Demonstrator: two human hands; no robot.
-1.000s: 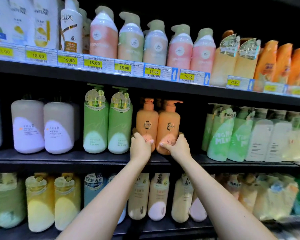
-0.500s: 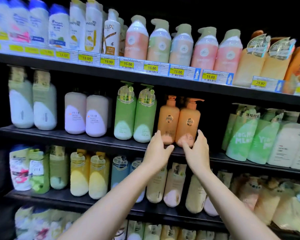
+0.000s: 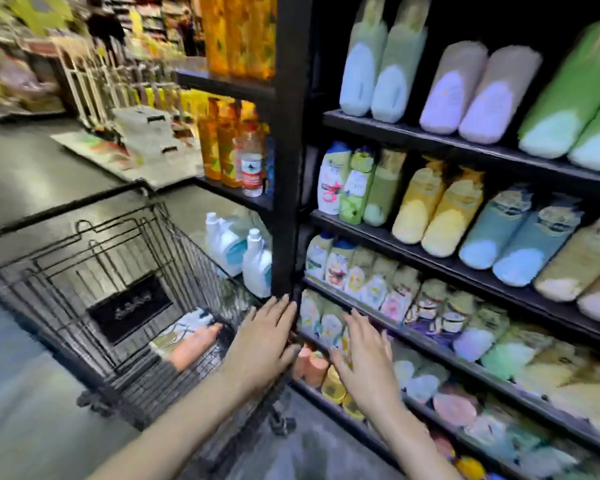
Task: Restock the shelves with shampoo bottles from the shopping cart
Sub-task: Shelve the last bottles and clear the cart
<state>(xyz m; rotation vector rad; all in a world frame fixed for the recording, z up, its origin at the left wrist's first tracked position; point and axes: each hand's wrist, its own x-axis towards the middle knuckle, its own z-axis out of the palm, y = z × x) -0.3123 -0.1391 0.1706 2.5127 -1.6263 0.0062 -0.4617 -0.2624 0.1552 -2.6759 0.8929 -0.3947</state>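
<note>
The view is blurred by motion. A black wire shopping cart [image 3: 94, 271] stands at the lower left. Inside it lies an orange shampoo bottle [image 3: 194, 344] beside a pale package [image 3: 187, 323]. My left hand [image 3: 264, 341] hovers over the cart's right rim, fingers straight and holding nothing. My right hand [image 3: 364, 358] is spread in front of the lower shelf [image 3: 465, 344], also holding nothing. Rows of shampoo bottles fill the black shelves on the right, among them yellow bottles [image 3: 437, 209] and blue bottles [image 3: 520, 237].
A black upright post [image 3: 288, 143] divides the shelving. Left of it stand orange bottles [image 3: 219, 140], a water bottle [image 3: 252, 164] and white jugs [image 3: 243, 251]. An aisle with grey floor [image 3: 32, 168] and distant racks runs off to the upper left.
Both hands let go of the two orange pump bottles on the shelf and dropped down. My view swung left and down, bringing the cart into sight.
</note>
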